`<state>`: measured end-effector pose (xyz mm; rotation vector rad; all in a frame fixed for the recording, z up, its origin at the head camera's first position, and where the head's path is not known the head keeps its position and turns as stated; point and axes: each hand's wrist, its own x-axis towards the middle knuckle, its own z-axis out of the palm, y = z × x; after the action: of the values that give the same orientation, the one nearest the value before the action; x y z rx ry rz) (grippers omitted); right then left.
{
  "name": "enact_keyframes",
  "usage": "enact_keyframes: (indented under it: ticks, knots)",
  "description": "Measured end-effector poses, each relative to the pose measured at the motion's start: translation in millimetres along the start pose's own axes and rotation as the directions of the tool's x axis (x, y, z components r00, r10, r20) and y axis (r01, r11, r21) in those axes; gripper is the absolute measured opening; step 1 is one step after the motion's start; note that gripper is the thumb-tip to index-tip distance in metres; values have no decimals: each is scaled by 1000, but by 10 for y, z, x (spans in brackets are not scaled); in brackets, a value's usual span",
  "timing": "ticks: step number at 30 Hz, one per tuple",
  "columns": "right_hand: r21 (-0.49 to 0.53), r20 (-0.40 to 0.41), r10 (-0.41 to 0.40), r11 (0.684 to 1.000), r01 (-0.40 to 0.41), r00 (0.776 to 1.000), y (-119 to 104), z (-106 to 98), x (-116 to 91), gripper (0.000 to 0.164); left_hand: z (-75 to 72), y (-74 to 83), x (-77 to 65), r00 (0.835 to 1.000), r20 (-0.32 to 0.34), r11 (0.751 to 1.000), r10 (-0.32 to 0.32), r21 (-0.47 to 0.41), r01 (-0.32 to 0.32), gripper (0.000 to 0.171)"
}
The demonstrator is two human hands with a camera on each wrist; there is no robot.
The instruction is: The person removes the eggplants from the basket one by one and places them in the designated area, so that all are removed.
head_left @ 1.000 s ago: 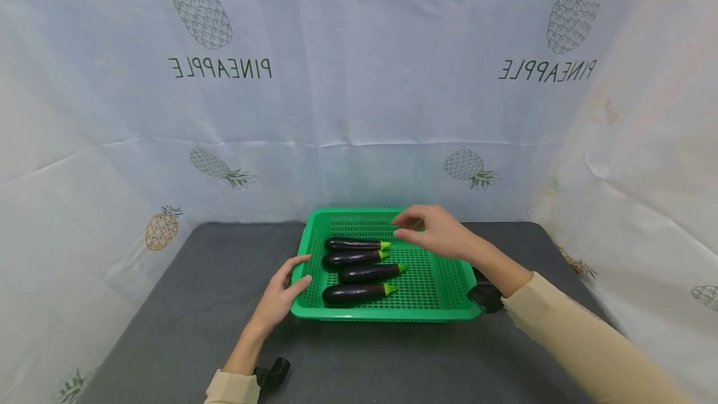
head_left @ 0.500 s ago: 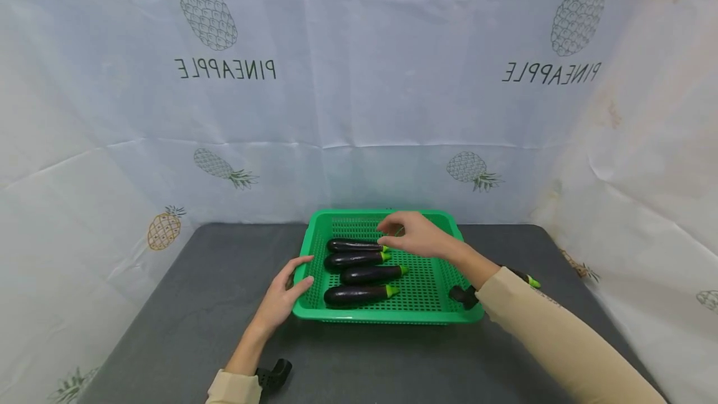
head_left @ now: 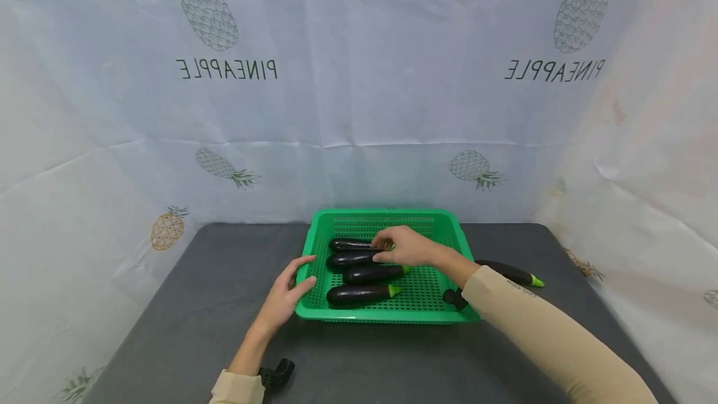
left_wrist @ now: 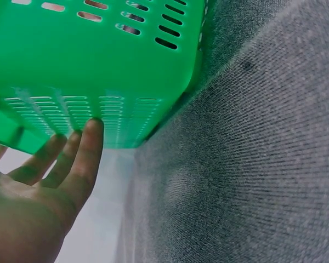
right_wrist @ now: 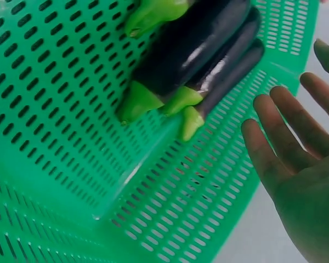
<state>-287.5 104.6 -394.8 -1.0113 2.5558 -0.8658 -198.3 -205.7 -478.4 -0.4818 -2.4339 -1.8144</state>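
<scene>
The left hand (head_left: 278, 299), fingers spread and not gripping, is flanking the green basket (head_left: 387, 315); inside, four eggplants (head_left: 369, 275) are lying crosswise, stems rightward; the nearer right hand (head_left: 407, 246), fingers parted, holding nothing, is hovering over the far two's stems

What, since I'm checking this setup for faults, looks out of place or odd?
One loose eggplant lies on the table right of the green basket, while four eggplants lie inside, so it looks stray. The PINEAPPLE lettering on the backdrop also reads backwards.
</scene>
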Motion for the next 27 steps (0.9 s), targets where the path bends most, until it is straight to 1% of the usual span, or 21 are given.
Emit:
enact_keyframes:
  ticks: [7, 15, 18, 22, 27]
  knots:
    - [-9, 45, 4, 1000, -4, 999, 110, 92, 57, 35, 10, 1, 8, 1000, -11, 1000, -1, -4, 1, 48]
    - [-7, 109, 20, 1000, -19, 994, 238, 250, 162, 35, 19, -8, 4, 1000, -10, 1000, -4, -6, 4, 49]
    - [-11, 133, 35, 999, -33, 991, 249, 288, 182, 37, 23, -8, 1, 1000, -9, 1000, -8, -7, 8, 49]
    - [-46, 154, 42, 998, -35, 987, 247, 319, 206, 39, 21, -4, -1, 1000, -14, 1000, -13, -10, 13, 49]
    - [-73, 161, 52, 996, -40, 986, 237, 350, 231, 40, 10, -6, 3, 1000, -17, 1000, -14, -7, 14, 49]
